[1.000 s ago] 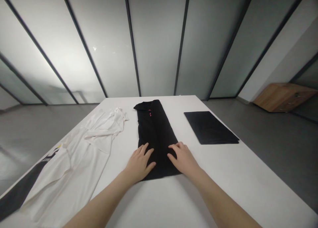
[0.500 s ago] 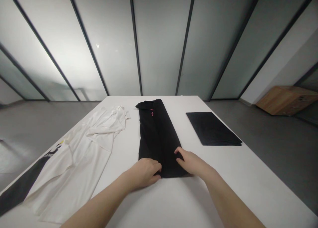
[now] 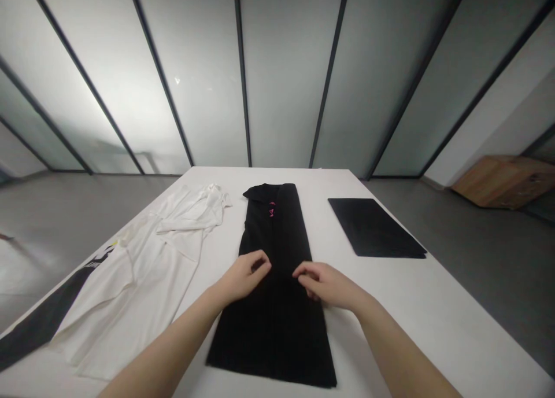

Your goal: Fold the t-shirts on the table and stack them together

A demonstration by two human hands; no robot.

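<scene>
A black garment (image 3: 277,328) lies folded into a long, narrow strip down the middle of the table, with a small pink print near its far end. My left hand (image 3: 245,275) is over its left side, thumb and index finger curled together in a loop, with no cloth visibly lifted between them. Over the right edge is my right hand (image 3: 327,283), its fingers loosely bent and slightly apart, holding nothing I can see. The cloth looks flat beneath both hands. Whether the fingertips touch it I cannot tell.
White garments (image 3: 169,271) lie spread along the left of the white table (image 3: 433,328), with a dark piece (image 3: 39,323) at the left edge. A flat, folded black stack (image 3: 375,227) is on the right. Frosted panels (image 3: 286,80) and a wooden cabinet (image 3: 503,181) stand beyond.
The black garment's near end now reaches closer to me, and its top looks flatter. My hands have left that near edge and are over the middle of the cloth.
</scene>
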